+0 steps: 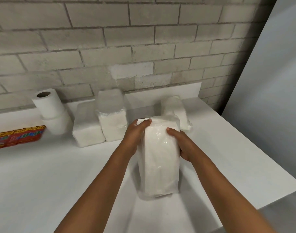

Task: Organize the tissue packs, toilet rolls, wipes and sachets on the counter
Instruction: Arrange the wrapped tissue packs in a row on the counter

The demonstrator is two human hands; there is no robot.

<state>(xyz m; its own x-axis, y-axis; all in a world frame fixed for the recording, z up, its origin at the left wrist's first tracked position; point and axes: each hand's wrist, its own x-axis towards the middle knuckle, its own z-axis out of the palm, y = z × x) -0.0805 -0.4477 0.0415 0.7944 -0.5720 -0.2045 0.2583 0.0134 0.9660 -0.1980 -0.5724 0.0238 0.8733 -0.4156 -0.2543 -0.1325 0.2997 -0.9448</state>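
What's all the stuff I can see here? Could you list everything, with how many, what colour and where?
toilet rolls: two, white, stacked upright at the back left of the counter, by the wall.
sachets: a strip, count unclear, red with yellow print, far left edge of view, lying flat.
standing tissue packs: two, white in clear wrap, side by side at the back centre.
held tissue pack: one, white in clear wrap, in the middle, between both hands.
lying pack: one, white in clear wrap, behind the held one; blurred.
counter: one, white.
brick wall: grey-white, behind the counter.
left hand: grips the held pack's left side.
right hand: grips its right side.
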